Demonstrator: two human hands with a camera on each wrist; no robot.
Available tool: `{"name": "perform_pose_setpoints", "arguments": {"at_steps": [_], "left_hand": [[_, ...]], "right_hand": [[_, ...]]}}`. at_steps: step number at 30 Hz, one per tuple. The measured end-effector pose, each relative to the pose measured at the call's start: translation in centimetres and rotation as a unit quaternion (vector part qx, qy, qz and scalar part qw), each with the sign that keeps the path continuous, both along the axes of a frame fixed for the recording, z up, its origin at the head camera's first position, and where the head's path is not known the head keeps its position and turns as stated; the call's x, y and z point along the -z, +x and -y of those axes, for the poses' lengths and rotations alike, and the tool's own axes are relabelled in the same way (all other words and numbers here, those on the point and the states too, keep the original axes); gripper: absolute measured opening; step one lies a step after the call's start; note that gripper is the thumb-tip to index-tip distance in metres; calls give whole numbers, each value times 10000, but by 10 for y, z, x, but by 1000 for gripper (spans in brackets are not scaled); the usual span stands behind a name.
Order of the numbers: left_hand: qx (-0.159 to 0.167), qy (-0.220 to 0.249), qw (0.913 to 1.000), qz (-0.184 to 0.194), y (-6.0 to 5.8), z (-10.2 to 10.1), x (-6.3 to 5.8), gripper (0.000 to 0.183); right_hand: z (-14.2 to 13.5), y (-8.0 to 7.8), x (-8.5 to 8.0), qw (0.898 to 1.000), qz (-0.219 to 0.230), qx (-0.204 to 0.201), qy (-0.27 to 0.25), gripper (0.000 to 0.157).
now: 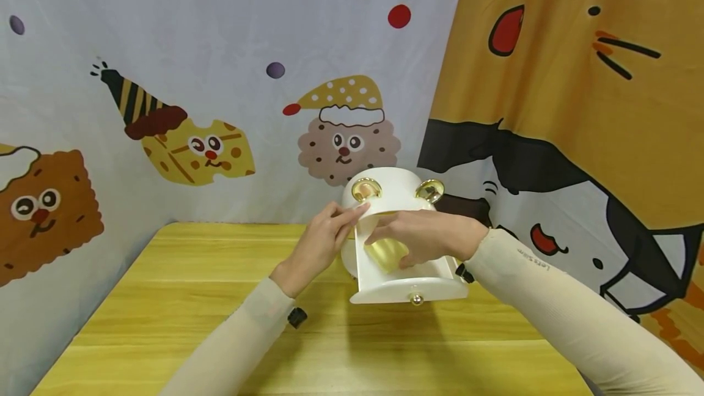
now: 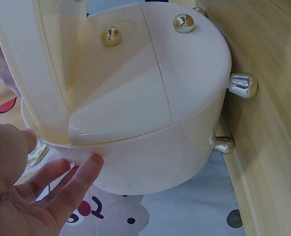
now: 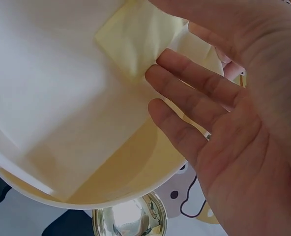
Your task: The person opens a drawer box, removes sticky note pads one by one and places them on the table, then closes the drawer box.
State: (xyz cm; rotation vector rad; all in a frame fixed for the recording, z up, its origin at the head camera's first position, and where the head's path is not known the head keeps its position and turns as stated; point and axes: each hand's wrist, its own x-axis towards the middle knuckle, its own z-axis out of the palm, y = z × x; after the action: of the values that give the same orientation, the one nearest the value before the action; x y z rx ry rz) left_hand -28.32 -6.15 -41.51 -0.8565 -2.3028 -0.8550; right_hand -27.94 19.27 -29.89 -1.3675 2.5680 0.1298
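Note:
A round white box with gold ear-shaped knobs has its front drawer pulled out. In the drawer lies a small, pale yellow square packet, glossy and soft-looking. My right hand reaches in from above, its fingers spread over the packet; in the right wrist view its fingertips are right at the packet's edge. On the box's left side is my left hand. The left wrist view shows its loosely extended fingers against the curved wall, near the rim.
Gold feet stick out from the box's underside, by the wood-grain table. The drawer front carries a small gold knob. Behind the table hangs a cartoon-printed cloth, with an orange curtain at right.

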Motion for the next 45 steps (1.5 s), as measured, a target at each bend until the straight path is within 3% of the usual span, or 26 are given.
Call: {"name": "perform_pose_setpoints", "arguments": {"at_steps": [12, 27, 37, 45], "left_hand": [[19, 28, 10000, 1, 2, 0, 0, 45], [-20, 39, 10000, -66, 1, 0, 0, 45], [-26, 58, 10000, 33, 1, 0, 0, 45], [-22, 107, 9999, -123, 1, -1, 0, 44]], "right_hand": [[1, 2, 0, 9994, -295, 5, 205, 74], [-1, 5, 2, 9972, -687, -267, 124, 73], [-3, 7, 3, 9970, -714, -288, -27, 79], [-6, 7, 4, 9964, -744, -392, -125, 78]]}}
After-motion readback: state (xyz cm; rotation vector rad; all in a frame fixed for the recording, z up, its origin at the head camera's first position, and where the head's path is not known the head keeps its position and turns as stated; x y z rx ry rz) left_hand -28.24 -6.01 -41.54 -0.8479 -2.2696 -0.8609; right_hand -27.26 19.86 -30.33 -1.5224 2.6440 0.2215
